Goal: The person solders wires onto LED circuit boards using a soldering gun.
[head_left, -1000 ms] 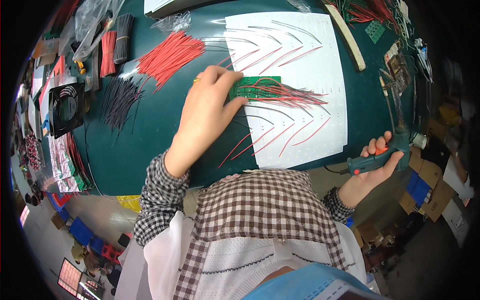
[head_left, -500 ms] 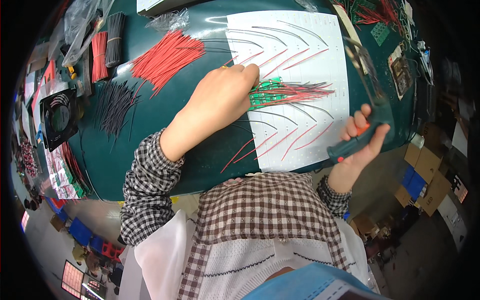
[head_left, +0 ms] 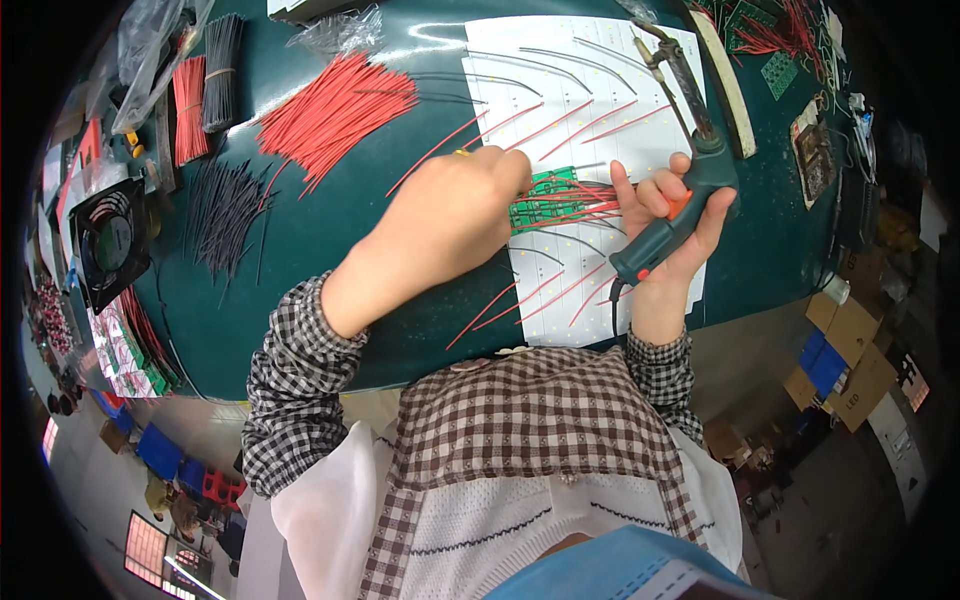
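Observation:
My left hand (head_left: 435, 220) is closed in a pinch at the left edge of green circuit boards (head_left: 550, 187). Its fingertips point down, so what they grip is hidden. Red and black wires (head_left: 585, 200) run rightward off the boards in a bunch. My right hand (head_left: 680, 240) is wrapped around a dark green soldering gun (head_left: 665, 240) with an orange trigger, its long metal tip pointing up and away from me. The forefinger of that hand stretches toward the wire ends. Beneath lies a white LED sheet (head_left: 560, 300), with single red and black wires set out in slanted rows.
A heap of red wires (head_left: 335, 115) and a loose pile of black ones (head_left: 222, 210) lie to the left. Bundled wires (head_left: 190, 110) sit behind them. A black fan (head_left: 108, 240) stands at the left edge. Far right are wired boards (head_left: 780, 75) and a bare module (head_left: 812, 143).
My right hand has brought the soldering gun leftward over the white sheet, close to the wire bunch. My left hand has shifted slightly right and stays closed beside the boards.

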Available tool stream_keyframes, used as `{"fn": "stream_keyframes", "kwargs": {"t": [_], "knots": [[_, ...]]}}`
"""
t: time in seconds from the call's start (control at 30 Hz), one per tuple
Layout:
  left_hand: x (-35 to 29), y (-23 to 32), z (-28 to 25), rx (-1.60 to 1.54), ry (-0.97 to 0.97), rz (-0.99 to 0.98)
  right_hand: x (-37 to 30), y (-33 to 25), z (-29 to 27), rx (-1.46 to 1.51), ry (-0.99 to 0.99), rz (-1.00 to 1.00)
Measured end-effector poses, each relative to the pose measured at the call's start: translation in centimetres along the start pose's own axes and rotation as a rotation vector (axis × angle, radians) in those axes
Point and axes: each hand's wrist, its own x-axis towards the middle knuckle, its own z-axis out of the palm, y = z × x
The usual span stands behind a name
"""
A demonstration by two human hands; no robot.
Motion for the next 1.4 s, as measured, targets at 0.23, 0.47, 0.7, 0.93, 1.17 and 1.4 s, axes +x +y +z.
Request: {"fn": "stream_keyframes", "kwargs": {"t": [0.23, 0.47, 0.7, 0.93, 1.17, 1.4], "knots": [[-0.3, -1.8, -1.0, -0.460, -0.066, -0.120, -0.1, -0.4, -0.6, 0.035, 0.006, -0.009], [0.0, -1.2, -0.2, -0.201, -0.090, -0.041, -0.1, 0.1, -0.2, -0.031, -0.005, -0.013], [-1.1, -1.2, -0.8, -0.586, -0.078, -0.228, -0.3, -0.1, 0.0, -0.031, 0.010, -0.040], [-0.7, -1.8, -0.9, -0.661, 0.006, -0.100, -1.0, -1.3, 1.2, -0.234, 0.057, -0.078], [0.3, -2.3, -2.1, -0.739, -0.217, -0.177, -0.8, -4.0, 6.7, -0.288, 0.039, -0.147], [0.6, -1.4, -1.9, -0.551, -0.044, -0.040, 3.0, 3.0, 3.4, -0.034, 0.114, 0.021]]}}
